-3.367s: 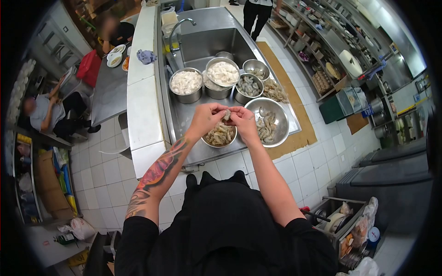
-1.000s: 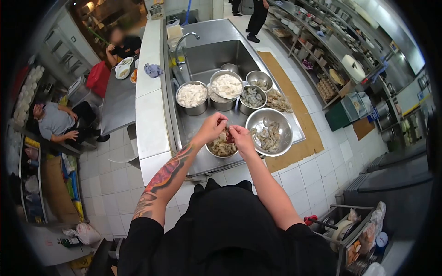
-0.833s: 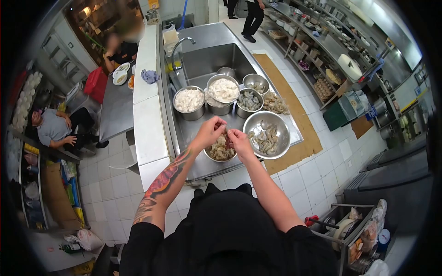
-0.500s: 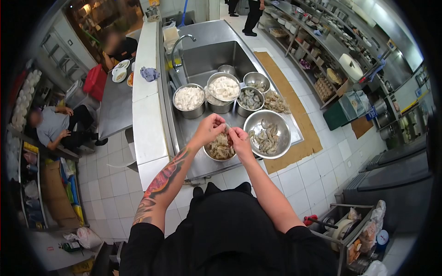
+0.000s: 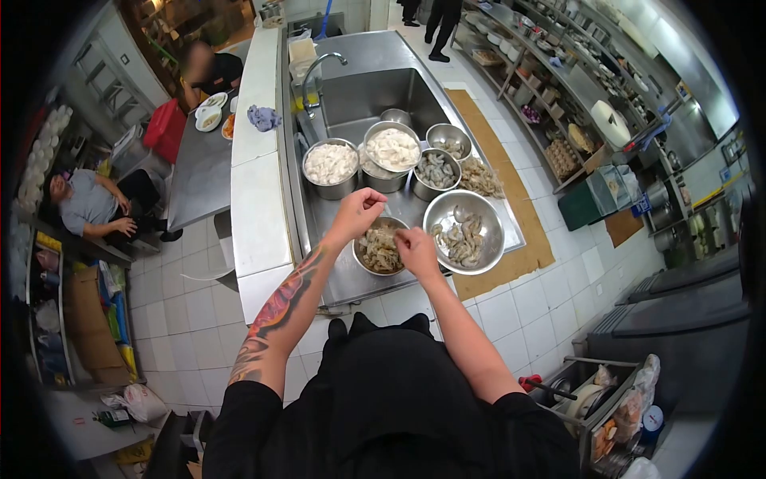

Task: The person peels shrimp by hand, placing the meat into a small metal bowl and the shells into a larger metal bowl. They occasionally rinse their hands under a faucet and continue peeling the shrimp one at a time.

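My left hand (image 5: 359, 214) hovers above the left rim of a steel bowl (image 5: 357, 257), fingertips pinched together; whatever they hold is too small to make out. My right hand (image 5: 416, 251) is at the bowl's right edge with its fingers closed, their tips over the heap of shrimp shells (image 5: 380, 246) inside. Anything between those fingertips is hidden. Just right of it stands a wide steel bowl (image 5: 496, 231) with several whole shrimp (image 5: 463, 239) in it. Behind my hands, a pot of grey peeled shrimp (image 5: 436, 170) and containers of pale peeled shrimp (image 5: 330, 164) are grouped.
A steel sink (image 5: 375, 88) with a curved faucet (image 5: 319, 68) lies beyond the containers. More shrimp (image 5: 480, 177) lie loose on the counter's right side. A white ledge (image 5: 259, 184) borders the left. Two people sit at left; others stand far back near shelving (image 5: 550, 72).
My hands have moved apart. My right hand has lowered slightly towards the shell bowl, while my left hand has shifted a little up and left. The view has shifted slightly.
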A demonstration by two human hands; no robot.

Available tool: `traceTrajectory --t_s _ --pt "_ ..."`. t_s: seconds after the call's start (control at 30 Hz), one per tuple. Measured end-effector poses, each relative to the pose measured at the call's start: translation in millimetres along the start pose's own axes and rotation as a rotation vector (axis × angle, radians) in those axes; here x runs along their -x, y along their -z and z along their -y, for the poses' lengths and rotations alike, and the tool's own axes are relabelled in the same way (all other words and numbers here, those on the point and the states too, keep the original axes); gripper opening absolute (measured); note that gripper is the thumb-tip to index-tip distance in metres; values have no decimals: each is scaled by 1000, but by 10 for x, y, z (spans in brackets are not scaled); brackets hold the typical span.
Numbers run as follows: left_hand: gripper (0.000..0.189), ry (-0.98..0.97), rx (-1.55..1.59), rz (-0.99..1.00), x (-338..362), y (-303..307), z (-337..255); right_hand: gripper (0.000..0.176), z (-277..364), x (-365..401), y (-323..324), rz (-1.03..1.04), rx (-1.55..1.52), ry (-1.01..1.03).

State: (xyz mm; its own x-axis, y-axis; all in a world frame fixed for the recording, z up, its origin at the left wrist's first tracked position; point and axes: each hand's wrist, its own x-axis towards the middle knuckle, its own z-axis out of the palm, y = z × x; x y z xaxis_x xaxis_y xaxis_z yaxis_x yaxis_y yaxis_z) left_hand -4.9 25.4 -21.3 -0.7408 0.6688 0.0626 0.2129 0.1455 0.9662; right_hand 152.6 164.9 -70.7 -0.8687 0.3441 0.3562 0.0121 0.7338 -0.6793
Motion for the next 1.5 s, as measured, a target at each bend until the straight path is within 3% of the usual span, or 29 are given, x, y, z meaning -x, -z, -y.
traceTrajectory --t_s 0.13,0.2,0.23,0.37,0.53,0.63,0.7,0.93,1.07,1.3,1.4,1.43,1.5 --pt "21 22 -97 83 81 36 -159 25 -60 -34 -44 -25 -7 -1" --pt "22 49 -45 148 71 9 -89 28 87 -122 43 64 -732 -466" --pt "23 74 2 213 66 -11 -76 28 194 -150 121 85 -885 -497" --pt "26 134 74 269 89 -65 -123 22 149 -183 151 58 -874 -484" --pt "28 138 251 166 95 -25 -196 21 -42 -616 521 29 -1002 -446" --pt "30 144 215 141 115 -7 -262 26 -252 -940 715 -152 -1016 -472" --pt "30 116 166 146 122 2 -239 29 -477 -1009 764 -321 -845 -552" --pt "31 2 19 117 147 41 -192 29 -871 -42 894 -206 -807 -710" --pt "30 -27 -93 133 119 26 -173 24 -1333 303 1045 -324 -728 -800" --pt "31 -143 -351 195 132 -22 -308 20 -1541 211 1416 -422 -372 -570" --pt "31 -147 -377 201 155 -28 -305 17 -1578 210 1422 -238 110 -425" --pt "31 -147 -377 202 156 -22 -307 17 -1556 217 1417 -238 110 -426" --pt "30 -141 -394 200 155 -5 -311 17 -1485 225 1362 139 343 -462"
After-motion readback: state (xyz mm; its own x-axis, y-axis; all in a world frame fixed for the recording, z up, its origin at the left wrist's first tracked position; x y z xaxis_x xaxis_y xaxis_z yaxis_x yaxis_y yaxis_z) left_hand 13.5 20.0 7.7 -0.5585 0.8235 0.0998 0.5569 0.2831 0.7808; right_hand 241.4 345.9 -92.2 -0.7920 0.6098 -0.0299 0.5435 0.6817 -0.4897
